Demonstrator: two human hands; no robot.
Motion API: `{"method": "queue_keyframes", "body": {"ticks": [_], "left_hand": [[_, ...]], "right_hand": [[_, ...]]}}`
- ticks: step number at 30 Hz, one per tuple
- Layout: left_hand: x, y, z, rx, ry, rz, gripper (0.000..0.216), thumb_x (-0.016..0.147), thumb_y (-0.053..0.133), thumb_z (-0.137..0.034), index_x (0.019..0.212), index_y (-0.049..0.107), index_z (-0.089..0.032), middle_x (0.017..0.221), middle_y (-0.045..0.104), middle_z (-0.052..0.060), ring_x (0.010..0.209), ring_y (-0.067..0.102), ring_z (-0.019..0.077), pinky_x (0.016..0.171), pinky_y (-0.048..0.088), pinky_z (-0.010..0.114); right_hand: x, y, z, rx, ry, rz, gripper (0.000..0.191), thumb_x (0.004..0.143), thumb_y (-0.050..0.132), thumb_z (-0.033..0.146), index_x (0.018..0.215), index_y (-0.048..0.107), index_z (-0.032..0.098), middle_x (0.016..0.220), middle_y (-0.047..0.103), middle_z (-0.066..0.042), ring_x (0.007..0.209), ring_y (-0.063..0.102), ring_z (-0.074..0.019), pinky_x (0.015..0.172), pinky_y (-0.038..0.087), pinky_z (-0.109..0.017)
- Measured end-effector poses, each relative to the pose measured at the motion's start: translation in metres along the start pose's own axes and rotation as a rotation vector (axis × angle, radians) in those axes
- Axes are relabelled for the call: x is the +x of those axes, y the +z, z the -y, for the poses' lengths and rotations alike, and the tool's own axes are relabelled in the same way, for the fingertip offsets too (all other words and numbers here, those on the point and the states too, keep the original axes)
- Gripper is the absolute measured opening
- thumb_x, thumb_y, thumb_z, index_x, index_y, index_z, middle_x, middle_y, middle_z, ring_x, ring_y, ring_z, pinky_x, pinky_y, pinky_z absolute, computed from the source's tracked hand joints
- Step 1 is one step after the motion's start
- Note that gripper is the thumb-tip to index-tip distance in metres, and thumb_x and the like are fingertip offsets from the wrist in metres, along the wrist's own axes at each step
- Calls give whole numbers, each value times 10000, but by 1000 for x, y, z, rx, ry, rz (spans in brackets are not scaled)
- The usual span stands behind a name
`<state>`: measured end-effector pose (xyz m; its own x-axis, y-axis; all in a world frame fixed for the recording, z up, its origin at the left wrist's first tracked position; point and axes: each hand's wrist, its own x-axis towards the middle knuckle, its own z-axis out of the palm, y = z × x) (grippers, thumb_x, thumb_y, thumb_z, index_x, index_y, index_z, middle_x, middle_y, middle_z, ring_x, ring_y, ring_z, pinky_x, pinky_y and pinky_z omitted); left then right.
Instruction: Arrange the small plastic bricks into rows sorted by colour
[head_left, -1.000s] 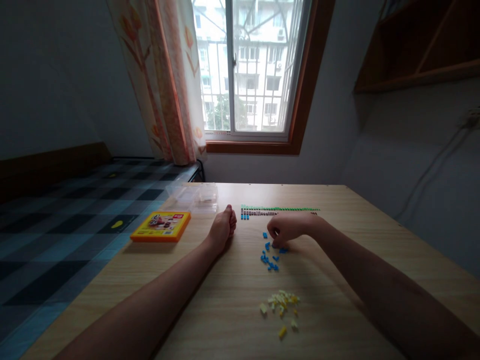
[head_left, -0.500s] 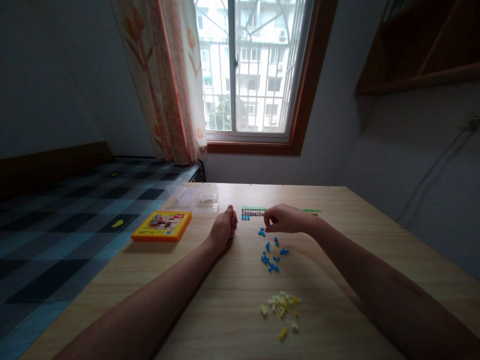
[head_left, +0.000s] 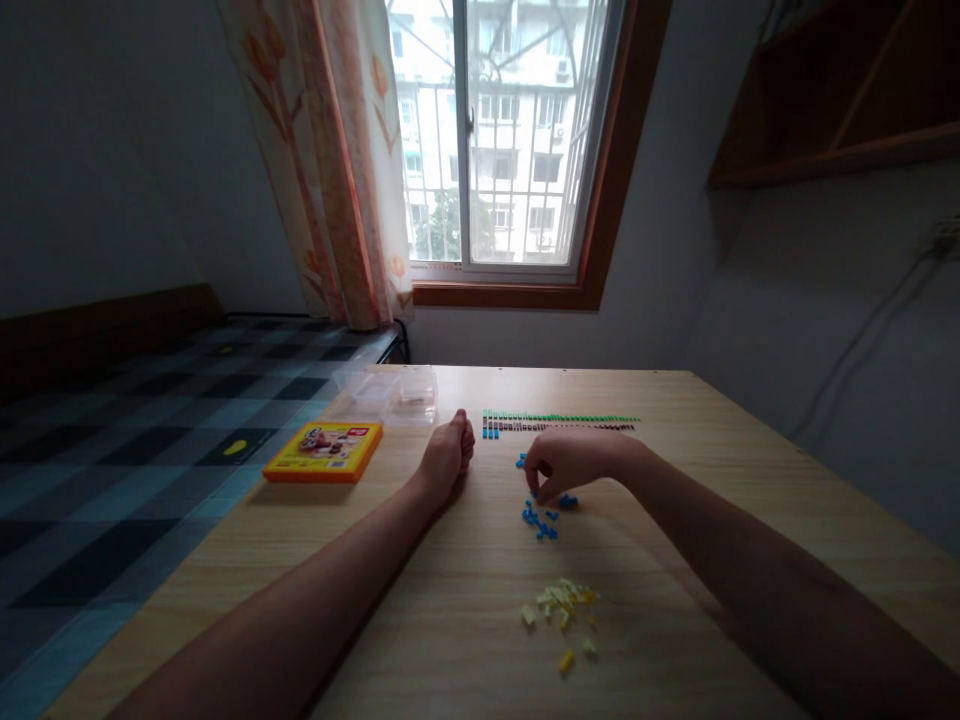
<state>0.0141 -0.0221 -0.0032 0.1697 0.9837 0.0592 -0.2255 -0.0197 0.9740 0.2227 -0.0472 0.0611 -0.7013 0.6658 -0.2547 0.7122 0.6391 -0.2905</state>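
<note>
My right hand (head_left: 574, 465) is bent down over the table with thumb and fingers pinched at a small blue building brick (head_left: 535, 494), of which only a sliver shows. Loose blue bricks (head_left: 540, 522) lie just below the fingertips, and a few more (head_left: 520, 461) lie left of the knuckles. My left hand (head_left: 448, 450) rests on its side on the table, closed in a loose fist, with nothing visible in it. Beyond the hands run a row of green pieces (head_left: 555, 417) and a row of dark brown pieces (head_left: 517, 427). Several blue bricks (head_left: 490, 434) begin a line at their left end.
Pale yellow and yellow bricks (head_left: 566, 600) lie scattered nearer to me. An orange-yellow box (head_left: 324, 453) sits at the table's left, with clear plastic trays (head_left: 397, 395) behind it. A bed with a checked cover (head_left: 150, 450) adjoins the left edge.
My right hand has moved a little toward me, from the upper blue bricks to one lower down. More of the green and brown rows now shows. The left hand has stayed still.
</note>
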Motion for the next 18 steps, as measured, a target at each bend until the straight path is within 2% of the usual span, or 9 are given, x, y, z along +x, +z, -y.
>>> {"method": "queue_keyframes", "body": {"ticks": [12,18], "left_hand": [[-1,1,-1,1,6,-7,474,869,469,-534,563,322,-202,456,269,-73,365,207,54,365,102,191],[-1,2,-1,19,2,-12,476,867,468,-533,561,309,-204,459,265,-73,370,210,56,364,118,192]], "right_hand": [[1,1,-1,-26,47,-10,236,673,752,309,894,739,224,712,647,37,583,516,-93,518,297,-209],[1,2,-1,-46,24,-20,184,737,683,294,881,758,208,696,671,16,570,524,-97,527,313,-214]]}}
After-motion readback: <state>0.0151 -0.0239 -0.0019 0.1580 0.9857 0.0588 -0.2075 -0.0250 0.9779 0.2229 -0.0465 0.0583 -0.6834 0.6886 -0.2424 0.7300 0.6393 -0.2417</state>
